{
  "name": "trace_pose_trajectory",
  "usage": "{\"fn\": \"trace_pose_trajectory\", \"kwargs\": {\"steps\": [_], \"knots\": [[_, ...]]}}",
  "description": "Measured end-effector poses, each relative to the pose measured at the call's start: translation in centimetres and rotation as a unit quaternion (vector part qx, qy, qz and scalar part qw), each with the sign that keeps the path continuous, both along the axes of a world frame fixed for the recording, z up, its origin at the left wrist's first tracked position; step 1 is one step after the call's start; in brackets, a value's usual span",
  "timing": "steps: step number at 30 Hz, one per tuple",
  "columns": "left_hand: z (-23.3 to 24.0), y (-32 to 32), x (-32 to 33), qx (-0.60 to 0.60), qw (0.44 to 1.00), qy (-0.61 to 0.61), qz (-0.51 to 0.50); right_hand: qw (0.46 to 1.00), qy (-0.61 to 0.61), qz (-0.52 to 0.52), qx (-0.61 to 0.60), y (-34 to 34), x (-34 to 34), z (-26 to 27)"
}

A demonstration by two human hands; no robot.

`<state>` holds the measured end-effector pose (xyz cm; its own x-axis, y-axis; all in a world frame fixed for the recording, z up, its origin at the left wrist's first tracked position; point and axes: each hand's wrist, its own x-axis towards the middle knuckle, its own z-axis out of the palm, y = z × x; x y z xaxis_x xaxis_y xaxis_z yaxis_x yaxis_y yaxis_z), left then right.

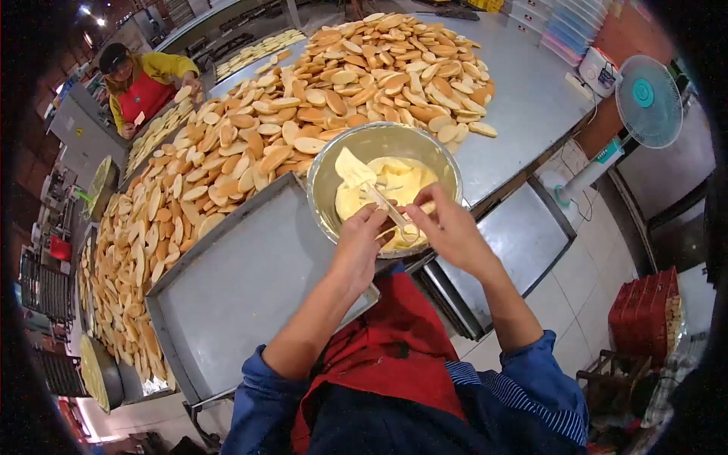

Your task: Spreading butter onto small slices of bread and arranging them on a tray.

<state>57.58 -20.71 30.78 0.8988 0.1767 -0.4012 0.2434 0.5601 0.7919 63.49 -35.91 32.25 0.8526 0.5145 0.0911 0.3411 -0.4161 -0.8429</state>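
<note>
A metal bowl [318, 199] of pale yellow cream [409, 170] stands at the table's near edge. Over it, my left hand [364, 239] has its fingers at the clear handle of a spatula [378, 196], whose cream-coated blade points up and left. My right hand [446, 227] is close to the handle's looped end, fingers bent; whether it grips the handle cannot be told. Beyond the bowl lies a large heap of flat oval bread or cake pieces [335, 102]. A bare metal tray [239, 284] sits left of the bowl.
A co-worker [142, 85] in a red apron handles pieces at the far left beside filled trays. A standing fan [642, 102] is at the right, near stacked plastic boxes [574, 28]. More metal trays [512, 244] lie low at the right, and a red crate [642, 318] stands beyond them.
</note>
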Motion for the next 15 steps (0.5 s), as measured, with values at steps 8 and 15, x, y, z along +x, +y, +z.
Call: {"fn": "trace_pose_trajectory", "kwargs": {"steps": [8, 15], "knots": [[-1.2, -1.0, 0.2, 0.076, 0.997, -0.008, -0.031, 0.999, 0.049, -0.005, 0.022, 0.3, -1.3, 0.5], [0.3, -0.2, -3.0, 0.107, 0.994, -0.005, -0.021, 0.965, -0.198, -0.075, -0.156, -2.1, 1.6, 1.7]]}}
